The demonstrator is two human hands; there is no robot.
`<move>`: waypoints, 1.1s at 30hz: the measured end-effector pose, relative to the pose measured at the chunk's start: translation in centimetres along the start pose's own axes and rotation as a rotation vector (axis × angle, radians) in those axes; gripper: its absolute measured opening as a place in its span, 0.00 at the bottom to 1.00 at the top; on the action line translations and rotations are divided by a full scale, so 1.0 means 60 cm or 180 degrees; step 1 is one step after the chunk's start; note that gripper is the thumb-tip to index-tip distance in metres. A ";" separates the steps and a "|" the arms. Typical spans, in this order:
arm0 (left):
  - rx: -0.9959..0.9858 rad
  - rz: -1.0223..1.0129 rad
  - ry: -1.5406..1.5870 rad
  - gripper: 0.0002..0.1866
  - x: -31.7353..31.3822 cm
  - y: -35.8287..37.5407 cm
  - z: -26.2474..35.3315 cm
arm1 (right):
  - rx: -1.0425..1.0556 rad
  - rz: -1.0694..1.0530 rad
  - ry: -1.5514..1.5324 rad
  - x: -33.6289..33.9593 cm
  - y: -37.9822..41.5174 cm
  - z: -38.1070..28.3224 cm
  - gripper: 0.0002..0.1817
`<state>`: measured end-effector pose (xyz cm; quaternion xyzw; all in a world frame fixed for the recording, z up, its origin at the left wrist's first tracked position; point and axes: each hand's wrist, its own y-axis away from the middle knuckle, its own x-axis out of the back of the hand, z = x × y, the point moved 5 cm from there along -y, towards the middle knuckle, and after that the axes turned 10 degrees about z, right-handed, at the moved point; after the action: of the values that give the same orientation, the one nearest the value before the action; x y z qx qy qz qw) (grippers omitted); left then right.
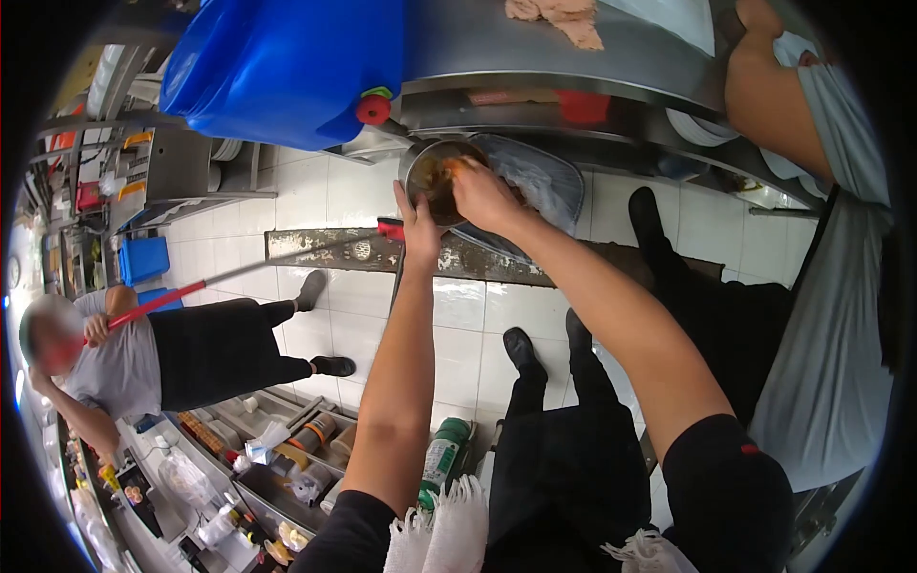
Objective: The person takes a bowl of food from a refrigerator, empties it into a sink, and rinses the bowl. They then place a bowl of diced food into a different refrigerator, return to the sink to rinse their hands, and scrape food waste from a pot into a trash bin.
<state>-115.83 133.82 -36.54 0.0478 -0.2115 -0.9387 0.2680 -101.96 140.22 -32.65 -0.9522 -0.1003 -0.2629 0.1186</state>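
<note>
A round metal pot (413,170) is held at arm's length, close by the red spigot (373,109) of a large blue plastic barrel (287,76). My left hand (418,222) grips the pot at its near left rim. My right hand (480,194) reaches over the rim with its fingers closed and pointing down inside. Something orange-brown and wet (447,170) shows at those fingertips; I cannot tell what it is. Just right of the pot, a dark plastic tub (573,177) lined with a clear bag stands on the floor.
A co-worker (124,353) at left holds a long red-and-grey pole (244,271) that reaches toward my left wrist. Another person's arm (778,91) is at upper right. Pinkish dough or meat (564,17) lies on the steel counter (458,53). A green container (444,458) stands below.
</note>
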 end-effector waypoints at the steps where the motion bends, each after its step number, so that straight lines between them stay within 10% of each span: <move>1: 0.0023 -0.0058 -0.0015 0.33 0.000 0.003 -0.009 | -0.0338 -0.0054 0.0123 -0.017 -0.013 0.009 0.19; 3: 0.0274 -0.0174 0.0166 0.27 0.009 -0.010 -0.054 | -0.1004 -0.0165 0.0371 -0.043 -0.032 0.030 0.20; 7: 0.0534 -0.0684 0.0378 0.23 -0.009 0.020 -0.037 | -0.0279 0.0375 0.0356 -0.066 -0.033 0.015 0.17; 15: 0.0546 -0.0809 0.0116 0.30 0.019 0.028 -0.022 | -0.0019 -0.1930 0.0829 -0.081 0.047 0.016 0.15; 19: 0.0925 -0.1151 0.0306 0.33 0.006 0.047 -0.017 | -0.0149 -0.0877 0.0572 -0.048 0.029 -0.016 0.17; 26: 0.1072 -0.1448 -0.0076 0.46 0.009 0.050 0.016 | 0.0355 -0.1154 0.0612 -0.058 0.064 -0.061 0.17; 33: 0.0521 -0.1034 -0.0477 0.32 0.030 0.030 0.020 | 0.0609 -0.1506 0.0621 -0.068 0.110 -0.053 0.12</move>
<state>-116.74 131.97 -34.66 0.0329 -0.2961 -0.9502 0.0916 -105.22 132.50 -33.28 -0.8570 -0.3325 -0.3631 0.1523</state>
